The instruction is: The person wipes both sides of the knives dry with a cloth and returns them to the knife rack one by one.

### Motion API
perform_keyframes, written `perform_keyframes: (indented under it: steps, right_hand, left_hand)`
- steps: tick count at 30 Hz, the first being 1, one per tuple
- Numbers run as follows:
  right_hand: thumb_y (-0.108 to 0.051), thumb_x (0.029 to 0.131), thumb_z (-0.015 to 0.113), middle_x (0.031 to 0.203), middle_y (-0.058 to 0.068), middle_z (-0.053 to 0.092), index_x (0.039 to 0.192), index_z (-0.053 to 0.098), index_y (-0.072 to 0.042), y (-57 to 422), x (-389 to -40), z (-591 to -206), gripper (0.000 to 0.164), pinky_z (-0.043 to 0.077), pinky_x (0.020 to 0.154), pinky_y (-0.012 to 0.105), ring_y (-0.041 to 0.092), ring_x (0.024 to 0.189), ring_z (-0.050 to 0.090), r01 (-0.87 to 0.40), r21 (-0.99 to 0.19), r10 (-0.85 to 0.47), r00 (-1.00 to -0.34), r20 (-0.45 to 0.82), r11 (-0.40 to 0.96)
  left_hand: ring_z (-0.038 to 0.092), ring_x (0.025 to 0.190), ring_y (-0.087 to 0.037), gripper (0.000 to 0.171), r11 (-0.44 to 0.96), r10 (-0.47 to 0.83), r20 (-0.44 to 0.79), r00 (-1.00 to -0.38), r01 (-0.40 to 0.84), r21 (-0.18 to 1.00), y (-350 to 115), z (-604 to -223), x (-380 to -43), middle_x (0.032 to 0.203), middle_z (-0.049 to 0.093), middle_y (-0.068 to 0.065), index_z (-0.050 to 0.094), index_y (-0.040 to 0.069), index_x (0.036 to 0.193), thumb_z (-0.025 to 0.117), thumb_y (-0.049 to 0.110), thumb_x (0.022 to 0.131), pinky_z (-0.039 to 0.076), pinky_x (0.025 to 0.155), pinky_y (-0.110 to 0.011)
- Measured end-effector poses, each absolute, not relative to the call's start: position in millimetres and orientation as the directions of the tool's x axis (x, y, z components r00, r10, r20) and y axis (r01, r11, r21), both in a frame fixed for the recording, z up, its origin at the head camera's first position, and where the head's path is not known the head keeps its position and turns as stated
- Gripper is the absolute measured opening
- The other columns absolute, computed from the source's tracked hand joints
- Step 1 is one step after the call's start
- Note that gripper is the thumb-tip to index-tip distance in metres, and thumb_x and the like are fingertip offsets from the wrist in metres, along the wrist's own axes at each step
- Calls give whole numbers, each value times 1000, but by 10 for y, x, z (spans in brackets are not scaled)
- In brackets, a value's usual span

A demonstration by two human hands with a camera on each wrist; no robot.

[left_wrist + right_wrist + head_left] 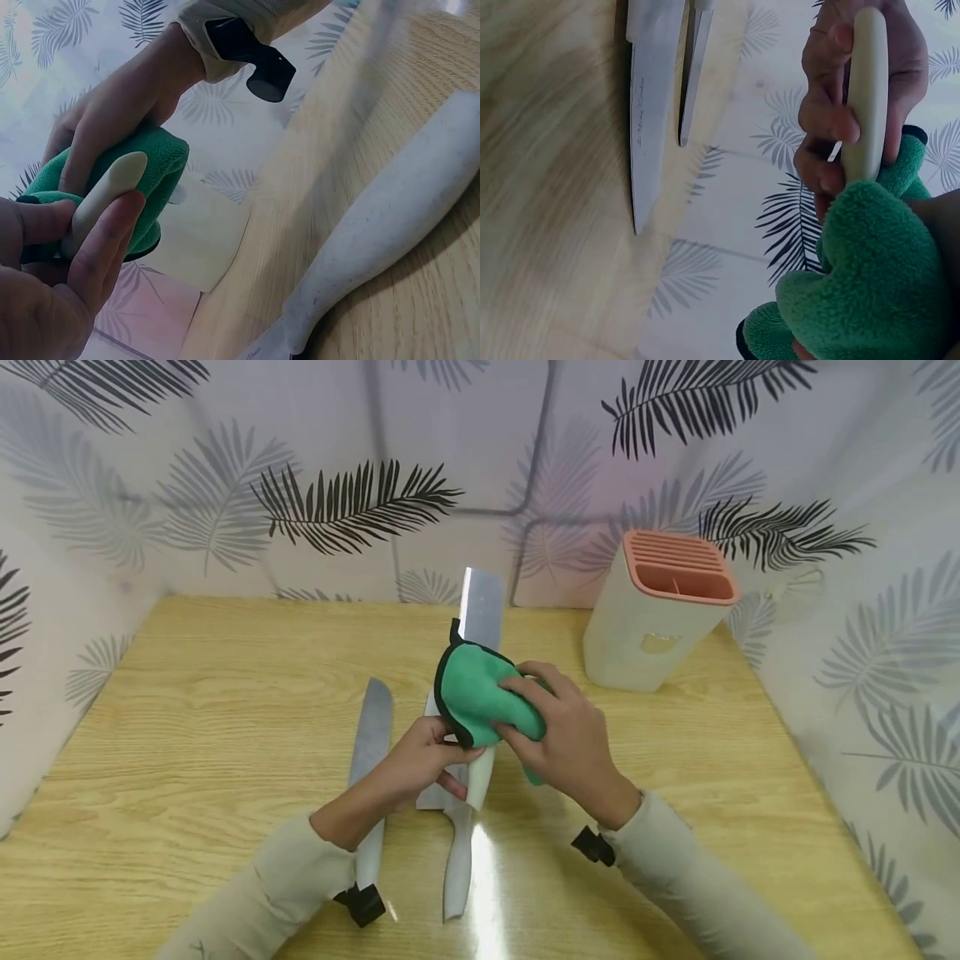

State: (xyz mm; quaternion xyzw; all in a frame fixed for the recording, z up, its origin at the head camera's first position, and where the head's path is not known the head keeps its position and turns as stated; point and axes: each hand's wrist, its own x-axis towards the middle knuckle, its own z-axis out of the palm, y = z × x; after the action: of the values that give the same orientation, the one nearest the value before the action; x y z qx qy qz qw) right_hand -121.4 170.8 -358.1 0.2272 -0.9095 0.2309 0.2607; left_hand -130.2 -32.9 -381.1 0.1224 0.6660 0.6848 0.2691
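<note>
My left hand (420,758) grips the pale handle (481,781) of a cleaver, whose square-ended blade (484,606) points away from me above the table. A green cloth (474,687) with black edging is folded over the lower blade and hides it. My right hand (568,739) holds the cloth with bent fingers, pressing it about the blade. In the left wrist view the thumb and fingers pinch the cleaver handle (105,196) below the cloth (161,161). The right wrist view shows the cloth (870,277) bunched at the handle's upper end.
Beneath my hands lies a broad-bladed knife with a speckled handle (457,868). Left of it lies another knife (372,727), partly under my left forearm. A cream knife block (637,618) with an orange slotted top stands back right on the wooden table (225,718), before a leaf-patterned cloth backdrop (330,427).
</note>
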Motion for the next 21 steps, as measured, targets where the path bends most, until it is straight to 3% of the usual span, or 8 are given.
perform_keyframes:
  steps: [4, 7, 12, 15, 18, 21]
  right_hand:
    - [-21, 83, 81, 114, 5, 69, 114, 72, -13, 1706, -1146, -3622, 33, 62, 78, 43, 24, 103, 70, -570, -297, -321, -739, 592, 766]
    - [-16, 83, 79, 107, 3, 69, 113, 71, -12, 1717, -1073, -3648, 31, 61, 72, 39, 20, 95, 70, -586, -285, -342, -730, 592, 759]
    - [-15, 85, 76, 100, 0, 69, 114, 69, -11, 1786, -956, -3683, 30, 56, 61, 31, 11, 78, 65, -612, -303, -402, -743, 535, 730]
    - [-17, 87, 74, 99, -1, 69, 115, 67, -12, 1848, -913, -3686, 29, 55, 61, 28, 8, 74, 60, -647, -319, -468, -739, 484, 692]
    - [-18, 89, 71, 104, 1, 70, 121, 63, -12, 1887, -909, -3672, 34, 55, 63, 30, 9, 75, 61, -666, -308, -524, -734, 431, 679]
    - [-16, 92, 66, 115, 5, 69, 133, 57, -12, 1880, -958, -3673, 42, 54, 60, 31, 14, 75, 64, -639, -297, -517, -759, 397, 710]
  left_hand:
    - [61, 87, -12, 31, 18, 503, -198, -841, -219, 976, -304, -3819, -1300, 106, 59, -5, 56, -15, 122, 53, 0, 94, 60, 56, -28]
    - [63, 82, -14, 30, -1, 495, -196, -846, -226, 974, -296, -3833, -1303, 99, 61, -4, 56, -16, 118, 52, -3, 92, 60, 55, -28]
    - [67, 90, -14, 38, -22, 475, -175, -863, -210, 977, -317, -3848, -1327, 118, 63, -16, 56, -13, 128, 48, -4, 91, 62, 58, -34]
    - [69, 87, -13, 43, -21, 474, -150, -868, -181, 983, -335, -3830, -1343, 131, 56, -21, 55, -7, 135, 46, -2, 94, 63, 61, -39]
    - [69, 79, -14, 42, -16, 476, -142, -868, -170, 985, -346, -3813, -1346, 124, 57, -17, 56, -4, 137, 47, 0, 96, 63, 62, -39]
    - [68, 84, -15, 40, -4, 481, -144, -865, -166, 986, -350, -3806, -1325, 113, 58, -12, 56, -6, 135, 49, -1, 96, 63, 60, -37]
